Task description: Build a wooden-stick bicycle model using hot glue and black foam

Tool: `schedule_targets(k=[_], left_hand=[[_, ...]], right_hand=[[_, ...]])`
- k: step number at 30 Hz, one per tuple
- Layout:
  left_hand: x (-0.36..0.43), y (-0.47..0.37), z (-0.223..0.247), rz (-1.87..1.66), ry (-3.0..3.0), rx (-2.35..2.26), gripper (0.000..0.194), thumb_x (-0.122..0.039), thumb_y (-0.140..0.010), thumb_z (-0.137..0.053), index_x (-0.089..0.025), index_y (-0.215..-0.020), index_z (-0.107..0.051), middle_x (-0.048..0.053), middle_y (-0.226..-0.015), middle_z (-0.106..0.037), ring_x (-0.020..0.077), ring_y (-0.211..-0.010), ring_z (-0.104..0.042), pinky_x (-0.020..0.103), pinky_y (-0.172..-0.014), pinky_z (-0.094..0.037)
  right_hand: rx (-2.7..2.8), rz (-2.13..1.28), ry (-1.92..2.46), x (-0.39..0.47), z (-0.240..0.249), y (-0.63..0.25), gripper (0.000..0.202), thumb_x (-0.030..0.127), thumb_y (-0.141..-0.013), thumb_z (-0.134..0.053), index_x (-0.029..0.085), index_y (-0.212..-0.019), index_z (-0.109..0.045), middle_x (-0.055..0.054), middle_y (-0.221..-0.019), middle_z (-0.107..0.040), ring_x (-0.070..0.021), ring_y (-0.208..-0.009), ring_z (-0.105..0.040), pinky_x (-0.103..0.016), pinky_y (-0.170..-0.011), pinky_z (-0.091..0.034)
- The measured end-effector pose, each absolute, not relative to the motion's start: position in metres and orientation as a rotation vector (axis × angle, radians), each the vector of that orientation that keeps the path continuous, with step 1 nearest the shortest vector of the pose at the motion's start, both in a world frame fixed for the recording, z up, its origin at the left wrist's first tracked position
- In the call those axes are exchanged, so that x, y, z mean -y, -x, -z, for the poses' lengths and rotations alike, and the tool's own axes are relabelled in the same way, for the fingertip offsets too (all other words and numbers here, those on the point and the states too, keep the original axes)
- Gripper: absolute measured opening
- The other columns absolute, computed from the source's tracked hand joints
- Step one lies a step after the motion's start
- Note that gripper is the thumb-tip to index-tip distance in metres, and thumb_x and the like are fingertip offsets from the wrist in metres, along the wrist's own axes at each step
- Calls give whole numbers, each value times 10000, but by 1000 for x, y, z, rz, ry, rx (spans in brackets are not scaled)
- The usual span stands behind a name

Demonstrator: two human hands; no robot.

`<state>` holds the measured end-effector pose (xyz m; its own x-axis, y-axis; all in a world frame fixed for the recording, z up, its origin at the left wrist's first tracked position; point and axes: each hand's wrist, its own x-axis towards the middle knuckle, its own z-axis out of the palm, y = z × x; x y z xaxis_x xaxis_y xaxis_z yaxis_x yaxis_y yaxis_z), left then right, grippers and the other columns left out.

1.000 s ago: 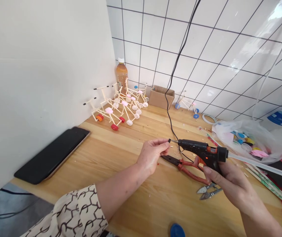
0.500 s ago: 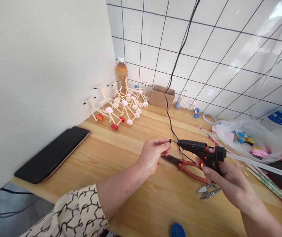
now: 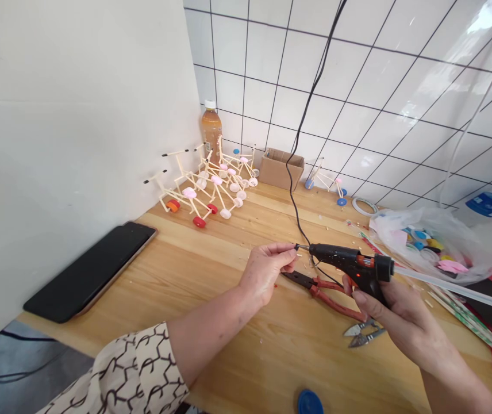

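My left hand (image 3: 267,267) pinches a tiny black piece (image 3: 296,247) between thumb and fingertips, over the middle of the wooden table. My right hand (image 3: 395,313) is wrapped round the grip of a black glue gun (image 3: 345,259) with a small red light lit. The gun points left, and its metal tip is at the black piece. A white glue stick (image 3: 453,288) runs out of its rear end. Below the gun lie pliers with red handles (image 3: 336,305) and small metal snips (image 3: 363,332), partly behind my right hand.
Small stick models with cap wheels (image 3: 189,193) stand at the back left by a bottle (image 3: 212,129). A cardboard box (image 3: 281,168) is against the tiles. A phone (image 3: 91,270) lies left; a bag of caps (image 3: 433,244) sits right. A blue cap (image 3: 310,401) lies in front.
The view has shifted very slightly. Both hands, the black piece and the glue gun keep practically the same positions.
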<state>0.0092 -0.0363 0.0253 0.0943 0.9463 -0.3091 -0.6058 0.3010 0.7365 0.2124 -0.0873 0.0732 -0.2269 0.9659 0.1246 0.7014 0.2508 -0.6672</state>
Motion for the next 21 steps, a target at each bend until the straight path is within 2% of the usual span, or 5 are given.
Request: schedule_targets(k=[6,11,21], left_hand=[[36,-9,-25,-1218,-485,-863,178,-177,-520,-751,-111,-675,-695,20,-549,-626,79,-502,-517,233,-545,-393],[36,-9,-26,-1220,-474,-870,181,-170,-514,-756,-111,-674,-696,21,-547,-629,79,-501,-522,229,-542,-393],[36,-10,-26,-1245,-515,-865,173,-170,-517,-744,-114,-673,-695,8,-532,-622,75,-485,-514,230,-537,-399]], right_hand=[[2006,-677,1560,87,-73,-214,340,420,-812,-517,205,-1060,-604,-31,-692,-603,-199,-671,-584,-282,-550,-487],[2007,-663,1552,87,-75,-213,297,426,-814,-516,202,-978,-623,-37,-747,-619,-193,-698,-587,-271,-563,-489],[2036,-688,1508,87,-77,-209,385,444,-821,-504,243,-1141,-576,-27,-740,-613,-178,-656,-574,-244,-508,-466]])
